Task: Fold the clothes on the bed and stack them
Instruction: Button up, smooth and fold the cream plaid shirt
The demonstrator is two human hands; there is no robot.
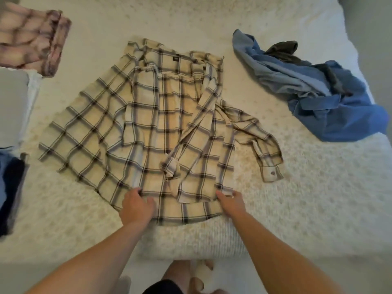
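- One plaid shirt (pixel 161 128), cream with dark checks, lies spread in the middle of the bed (pixel 318 198), collar away from the person, hem at the near edge.
- Two sleeves: one is folded across the shirt front, its cuff lying near the centre; the other trails off to the right, its cuff resting on the bed cover.
- The shirt's left side is fanned out flat toward the left.
- Left hand (pixel 136 205): fingers curled onto the hem at its left part, gripping the cloth.
- Right hand (pixel 231 201): fingers pinched on the hem at its right part; a ring shows on one finger.
- One heap of blue denim (pixel 314 90), unfolded, sits at the far right of the bed, well apart from the shirt; a dark grey piece (pixel 284 52) lies on top of it.
- One folded pink plaid item (pixel 31 39) lies at the far left corner.
- At the left edge, a pale folded item (pixel 12 107) and a dark stack (pixel 10 187) nearer the person; the number of pieces cannot be told.
- No containers in view.
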